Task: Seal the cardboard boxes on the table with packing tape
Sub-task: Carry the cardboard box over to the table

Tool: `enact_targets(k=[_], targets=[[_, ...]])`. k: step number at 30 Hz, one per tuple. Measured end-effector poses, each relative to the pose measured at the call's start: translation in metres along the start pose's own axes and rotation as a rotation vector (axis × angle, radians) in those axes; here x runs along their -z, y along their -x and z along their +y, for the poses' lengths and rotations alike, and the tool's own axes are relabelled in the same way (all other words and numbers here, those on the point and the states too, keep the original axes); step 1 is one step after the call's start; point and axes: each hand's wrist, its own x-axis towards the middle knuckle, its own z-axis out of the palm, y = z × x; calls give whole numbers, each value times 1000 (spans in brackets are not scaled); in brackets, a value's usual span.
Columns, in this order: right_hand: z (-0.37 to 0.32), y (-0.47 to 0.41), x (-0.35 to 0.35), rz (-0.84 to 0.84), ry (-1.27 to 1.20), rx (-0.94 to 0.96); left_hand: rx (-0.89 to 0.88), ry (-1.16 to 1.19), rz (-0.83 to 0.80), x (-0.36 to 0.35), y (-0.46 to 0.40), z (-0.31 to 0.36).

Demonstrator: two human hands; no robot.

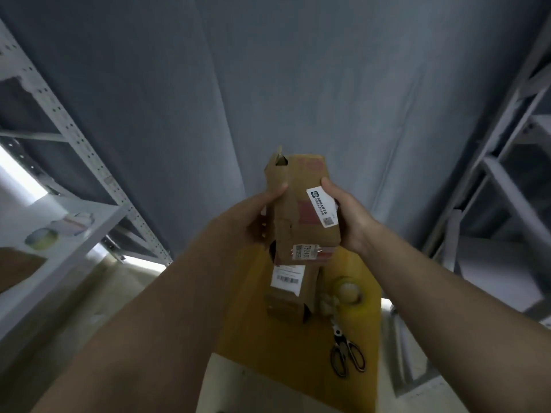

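Note:
I hold a small brown cardboard box [298,210] upright above the yellow table [247,317]. It carries white labels and a torn flap at its top left corner. My left hand [262,213] grips its left side, thumb on the front face. My right hand [346,216] grips the right side beside a white label. A second cardboard box [290,296] with a barcode label lies on the table below. A roll of packing tape [348,290] sits to its right. Black-handled scissors [346,353] lie nearer to me on the table.
A grey curtain [268,84] hangs behind the table. White metal shelving [59,144] stands on the left, with tape rolls [56,231] on its shelf. More grey shelving [507,174] stands on the right. The view is blurred.

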Motion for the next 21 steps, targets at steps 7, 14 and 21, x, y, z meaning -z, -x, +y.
enact_targets(k=[7, 14, 21], targets=[[40, -56, -73, 137, -59, -69, 24, -97, -126, 95, -26, 13], [111, -102, -102, 449, 139, -182, 133, -102, 92, 159, -58, -28], [173, -154, -96, 512, 283, -227, 250, -74, 324, 195, -102, -107]])
